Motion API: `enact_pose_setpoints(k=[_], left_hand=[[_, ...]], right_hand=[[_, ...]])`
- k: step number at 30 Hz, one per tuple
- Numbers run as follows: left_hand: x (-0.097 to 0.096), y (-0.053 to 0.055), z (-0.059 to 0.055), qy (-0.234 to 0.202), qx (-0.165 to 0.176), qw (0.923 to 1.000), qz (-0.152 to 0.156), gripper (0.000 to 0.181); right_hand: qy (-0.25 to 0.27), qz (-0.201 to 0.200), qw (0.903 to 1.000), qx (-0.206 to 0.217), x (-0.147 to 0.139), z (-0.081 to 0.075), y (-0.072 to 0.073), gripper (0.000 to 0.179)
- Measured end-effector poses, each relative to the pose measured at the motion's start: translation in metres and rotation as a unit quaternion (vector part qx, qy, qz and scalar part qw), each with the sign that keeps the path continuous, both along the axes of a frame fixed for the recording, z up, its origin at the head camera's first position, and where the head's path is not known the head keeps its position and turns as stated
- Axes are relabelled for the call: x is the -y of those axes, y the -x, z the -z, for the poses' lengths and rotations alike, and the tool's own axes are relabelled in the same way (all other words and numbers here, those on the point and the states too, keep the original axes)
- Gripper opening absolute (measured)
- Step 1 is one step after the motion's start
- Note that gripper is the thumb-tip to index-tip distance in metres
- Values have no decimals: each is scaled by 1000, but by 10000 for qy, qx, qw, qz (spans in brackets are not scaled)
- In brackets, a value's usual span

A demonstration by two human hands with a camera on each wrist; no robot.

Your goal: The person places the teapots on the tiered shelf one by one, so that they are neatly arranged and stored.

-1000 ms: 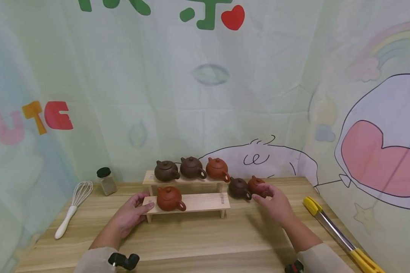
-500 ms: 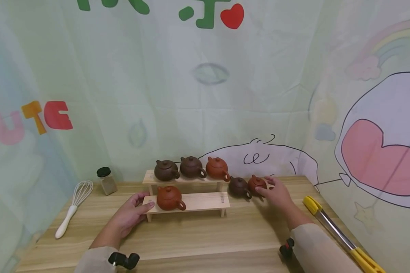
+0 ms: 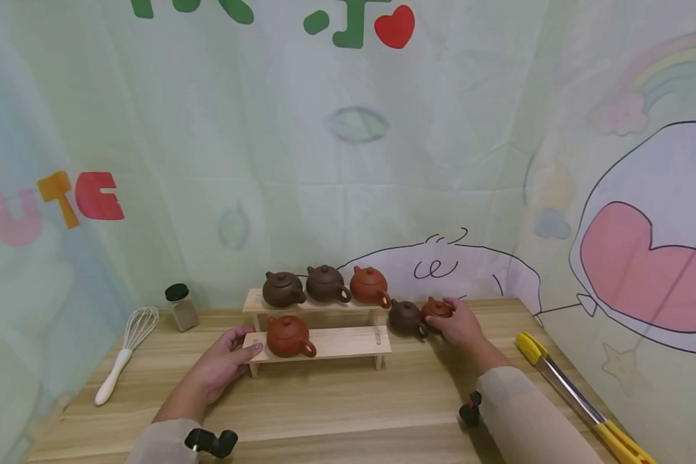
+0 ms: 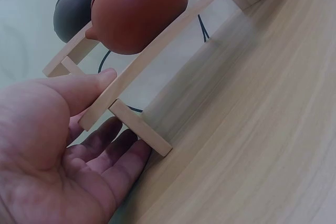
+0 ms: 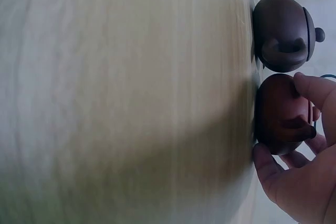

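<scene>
My left hand (image 3: pixel 223 364) grips the left end of a small wooden stand's lower step (image 3: pixel 348 341); in the left wrist view its thumb lies on top, the other fingers below beside the leg. One reddish-brown teapot (image 3: pixel 287 336) sits on that step. On the table right of the stand, my right hand (image 3: pixel 465 327) holds a second reddish-brown teapot (image 5: pixel 275 111) by its body. Thumb and fingers are on opposite sides of it in the right wrist view, and its base is at the tabletop. Close beside it stands a dark brown teapot (image 3: pixel 405 318).
The upper step (image 3: pixel 319 309) carries two dark teapots (image 3: pixel 282 290) and a reddish one (image 3: pixel 368 285). A whisk (image 3: pixel 124 351) and a black-lidded jar (image 3: pixel 182 309) are at left. Yellow-handled tongs (image 3: pixel 574 386) lie along the right. A printed cloth (image 3: pixel 301 212) hangs behind.
My right hand has moved from in front of the right-hand reddish teapot to its right side and closed around it. My left hand stays on the stand.
</scene>
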State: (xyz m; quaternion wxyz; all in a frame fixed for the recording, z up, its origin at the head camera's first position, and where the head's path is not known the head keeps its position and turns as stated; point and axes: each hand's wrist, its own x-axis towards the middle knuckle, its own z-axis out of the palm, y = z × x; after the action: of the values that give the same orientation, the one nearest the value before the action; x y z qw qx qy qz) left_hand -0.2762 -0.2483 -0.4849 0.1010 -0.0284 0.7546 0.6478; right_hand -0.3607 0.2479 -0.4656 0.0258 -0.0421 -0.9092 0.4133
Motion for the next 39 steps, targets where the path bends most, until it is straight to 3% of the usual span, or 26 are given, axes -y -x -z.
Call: enact_pose_setpoints(k=[10, 15, 21, 29, 39], left_hand=[[-1, -1, -1, -1, -14, 10000, -10, 66], [-2, -2, -2, -19, -33, 10000, -4, 66], [-2, -2, -1, -61, -33, 10000, -17, 65], [-2, -1, -1, -55, -44, 10000, 19, 68], [-1, -3, -3, -49, 7, 10000, 41, 70]], right_hand=[[-103, 67, 9999, 57, -4, 2, 0, 73], [-182, 143, 9997, 115, -10, 0, -7, 75], [203, 266, 9990, 312, -13, -14, -26, 80], [462, 34, 9989, -106, -8, -29, -55, 79], [834, -409, 9947, -448, 24, -42, -90, 71]])
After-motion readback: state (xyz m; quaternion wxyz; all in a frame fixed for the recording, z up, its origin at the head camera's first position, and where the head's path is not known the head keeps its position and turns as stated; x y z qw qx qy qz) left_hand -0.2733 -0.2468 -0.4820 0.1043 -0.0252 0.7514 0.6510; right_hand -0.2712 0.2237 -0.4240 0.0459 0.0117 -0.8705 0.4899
